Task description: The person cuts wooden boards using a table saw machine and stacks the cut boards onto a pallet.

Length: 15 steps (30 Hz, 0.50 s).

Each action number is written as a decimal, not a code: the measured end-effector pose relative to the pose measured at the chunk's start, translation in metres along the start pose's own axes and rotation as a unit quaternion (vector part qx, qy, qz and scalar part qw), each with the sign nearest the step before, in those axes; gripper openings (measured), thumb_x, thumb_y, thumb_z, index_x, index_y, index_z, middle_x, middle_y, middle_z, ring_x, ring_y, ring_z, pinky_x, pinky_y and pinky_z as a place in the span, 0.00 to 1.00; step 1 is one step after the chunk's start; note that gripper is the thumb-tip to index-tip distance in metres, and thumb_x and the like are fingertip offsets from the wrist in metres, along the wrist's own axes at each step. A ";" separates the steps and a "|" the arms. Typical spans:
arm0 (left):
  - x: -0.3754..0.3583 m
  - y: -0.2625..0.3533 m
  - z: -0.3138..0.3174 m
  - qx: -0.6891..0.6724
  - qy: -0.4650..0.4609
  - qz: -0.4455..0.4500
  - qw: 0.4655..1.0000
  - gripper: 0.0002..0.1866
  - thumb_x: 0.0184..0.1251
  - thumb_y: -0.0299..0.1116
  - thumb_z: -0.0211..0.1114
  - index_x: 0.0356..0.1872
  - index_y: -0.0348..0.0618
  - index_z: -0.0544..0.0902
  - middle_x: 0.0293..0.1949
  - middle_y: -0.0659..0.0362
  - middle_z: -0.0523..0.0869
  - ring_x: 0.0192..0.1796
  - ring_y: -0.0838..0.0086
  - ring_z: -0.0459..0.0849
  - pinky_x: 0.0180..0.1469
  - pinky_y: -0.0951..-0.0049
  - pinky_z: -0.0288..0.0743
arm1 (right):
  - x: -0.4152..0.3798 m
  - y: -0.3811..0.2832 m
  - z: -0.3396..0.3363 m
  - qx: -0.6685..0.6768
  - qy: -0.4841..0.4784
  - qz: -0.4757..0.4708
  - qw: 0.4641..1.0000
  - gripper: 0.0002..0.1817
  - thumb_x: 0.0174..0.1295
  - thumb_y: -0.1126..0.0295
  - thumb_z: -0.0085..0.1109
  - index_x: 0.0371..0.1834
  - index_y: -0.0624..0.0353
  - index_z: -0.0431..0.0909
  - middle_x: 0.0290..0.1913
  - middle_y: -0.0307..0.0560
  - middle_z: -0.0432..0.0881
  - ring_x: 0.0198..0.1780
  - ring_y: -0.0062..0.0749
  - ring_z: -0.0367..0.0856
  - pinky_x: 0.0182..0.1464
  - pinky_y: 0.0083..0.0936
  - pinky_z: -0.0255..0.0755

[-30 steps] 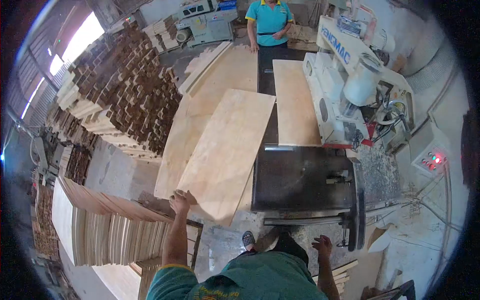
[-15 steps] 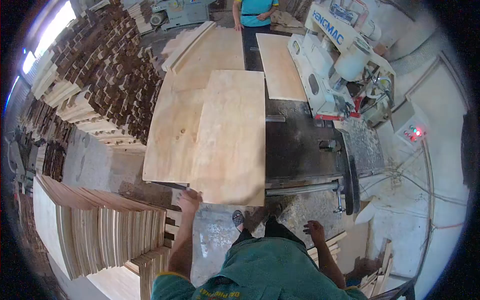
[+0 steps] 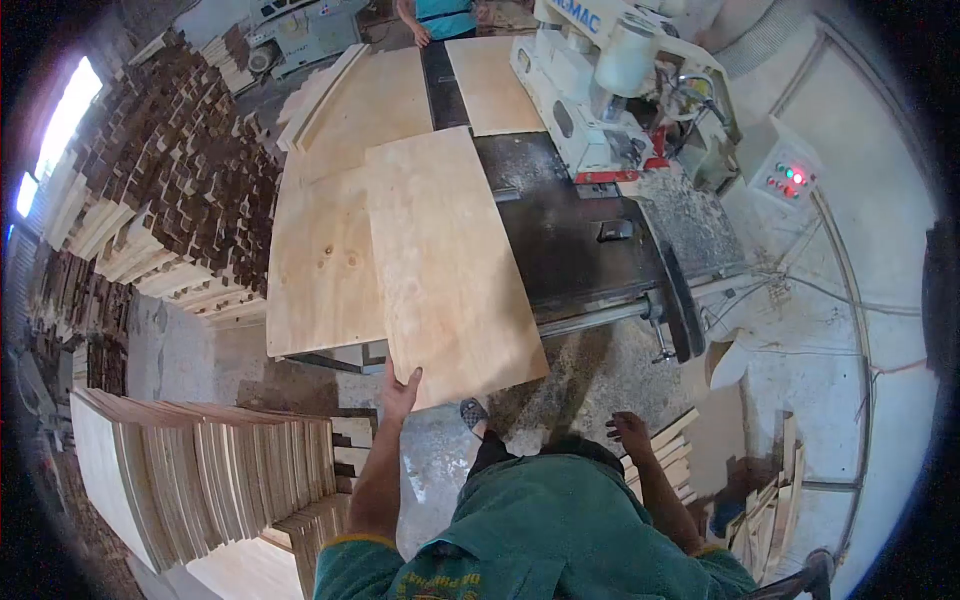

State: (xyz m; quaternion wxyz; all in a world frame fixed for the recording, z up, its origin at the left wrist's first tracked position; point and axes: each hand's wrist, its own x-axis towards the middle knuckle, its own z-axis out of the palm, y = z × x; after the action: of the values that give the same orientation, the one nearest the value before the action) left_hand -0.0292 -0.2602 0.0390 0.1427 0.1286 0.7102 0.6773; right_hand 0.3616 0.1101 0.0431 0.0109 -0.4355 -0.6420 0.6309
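My left hand (image 3: 401,392) grips the near left corner of a plywood panel (image 3: 450,270), thumb on top and the other fingers underneath. The panel lies at a slant, partly over a larger plywood sheet (image 3: 325,260) and partly over the dark machine table (image 3: 570,240). Its near end sticks out past the table edge. My right hand (image 3: 630,435) hangs in the air to the right of my body, fingers loosely apart, holding nothing.
A white machine (image 3: 600,100) with a red-edged base stands at the far right of the table. Another panel (image 3: 490,85) lies beside it, near a person (image 3: 445,22). Stacked panels (image 3: 220,460) stand at left, below piled wood strips (image 3: 190,190). A lit control box (image 3: 787,178) hangs right.
The plywood panel has turned, its near end swinging right and its far end left. My left hand has moved slightly right with its corner. The view has shifted.
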 end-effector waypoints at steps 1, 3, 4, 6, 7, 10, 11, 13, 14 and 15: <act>-0.017 0.005 0.011 0.034 0.008 0.023 0.999 0.39 0.68 0.27 0.66 0.75 0.36 0.55 0.62 0.50 0.76 0.61 0.68 0.77 0.63 0.70 0.72 | -0.004 0.006 -0.007 0.009 -0.004 -0.008 1.000 0.18 0.73 0.61 0.52 0.57 0.62 0.74 0.44 0.48 0.86 0.38 0.32 0.86 0.39 0.29 0.78; -0.049 -0.032 0.022 0.014 0.014 0.057 0.998 0.39 0.66 0.24 0.66 0.75 0.36 0.54 0.63 0.50 0.75 0.62 0.68 0.75 0.64 0.69 0.70 | -0.007 0.019 -0.022 0.026 -0.003 -0.011 1.000 0.18 0.73 0.61 0.52 0.57 0.61 0.74 0.44 0.48 0.86 0.38 0.32 0.86 0.39 0.29 0.77; -0.071 -0.027 0.034 0.017 0.010 0.061 0.998 0.39 0.66 0.24 0.66 0.75 0.36 0.54 0.63 0.50 0.75 0.62 0.68 0.75 0.64 0.69 0.70 | -0.008 0.028 -0.031 0.038 -0.002 -0.011 0.999 0.18 0.73 0.60 0.52 0.57 0.61 0.74 0.45 0.48 0.86 0.38 0.31 0.86 0.39 0.29 0.77; -0.116 -0.011 0.067 0.027 0.058 0.060 0.996 0.39 0.65 0.24 0.66 0.74 0.34 0.55 0.64 0.50 0.74 0.63 0.67 0.74 0.65 0.68 0.69 | -0.012 0.041 -0.046 0.044 0.005 -0.015 0.999 0.17 0.73 0.61 0.52 0.57 0.60 0.74 0.44 0.47 0.86 0.38 0.31 0.86 0.39 0.29 0.78; -0.139 -0.014 0.077 0.028 0.055 0.061 0.996 0.39 0.65 0.24 0.66 0.74 0.34 0.55 0.64 0.50 0.74 0.63 0.67 0.74 0.65 0.68 0.69 | -0.013 0.054 -0.057 0.042 0.009 -0.017 0.999 0.17 0.73 0.61 0.53 0.58 0.59 0.74 0.43 0.46 0.86 0.37 0.31 0.86 0.40 0.29 0.78; -0.203 -0.016 0.120 0.003 0.041 0.000 0.999 0.40 0.64 0.24 0.67 0.74 0.34 0.55 0.64 0.49 0.73 0.65 0.67 0.73 0.67 0.67 0.67 | 0.004 0.111 -0.084 -0.042 -0.012 -0.059 0.997 0.16 0.73 0.63 0.54 0.58 0.58 0.74 0.46 0.45 0.85 0.40 0.29 0.85 0.43 0.32 0.78; -0.228 -0.007 0.136 0.010 0.050 -0.008 0.999 0.40 0.64 0.25 0.68 0.73 0.33 0.55 0.64 0.49 0.73 0.65 0.66 0.72 0.67 0.66 0.66 | 0.007 0.132 -0.093 -0.041 -0.014 -0.055 0.998 0.16 0.73 0.63 0.54 0.58 0.58 0.74 0.46 0.45 0.85 0.40 0.29 0.85 0.43 0.32 0.78; -0.275 -0.013 0.161 0.027 0.056 -0.018 0.998 0.39 0.64 0.25 0.68 0.73 0.32 0.56 0.64 0.49 0.73 0.65 0.66 0.72 0.67 0.66 0.66 | -0.005 0.157 -0.098 -0.067 -0.038 -0.253 0.964 0.15 0.72 0.65 0.56 0.58 0.58 0.74 0.49 0.43 0.83 0.43 0.27 0.84 0.43 0.32 0.79; -0.298 -0.024 0.173 0.034 0.066 -0.015 0.997 0.39 0.64 0.25 0.68 0.73 0.32 0.56 0.64 0.49 0.73 0.66 0.65 0.71 0.68 0.65 0.65 | -0.017 0.159 -0.099 -0.072 -0.045 -0.317 0.945 0.15 0.72 0.65 0.57 0.58 0.58 0.74 0.50 0.43 0.82 0.44 0.27 0.84 0.43 0.32 0.79; -0.320 -0.032 0.184 0.042 0.076 -0.013 0.996 0.39 0.64 0.26 0.68 0.72 0.32 0.56 0.64 0.49 0.73 0.66 0.65 0.71 0.68 0.65 0.65 | -0.047 0.132 -0.102 0.079 -0.084 -0.188 0.975 0.16 0.71 0.66 0.58 0.58 0.58 0.74 0.52 0.44 0.81 0.45 0.27 0.83 0.43 0.31 0.80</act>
State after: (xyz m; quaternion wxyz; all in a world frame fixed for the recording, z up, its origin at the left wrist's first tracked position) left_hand 0.3365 -0.2115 0.0085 0.0918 0.0732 0.7482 0.6530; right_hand 0.5208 0.1419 -0.0191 0.1097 -0.2506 -0.6593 0.7004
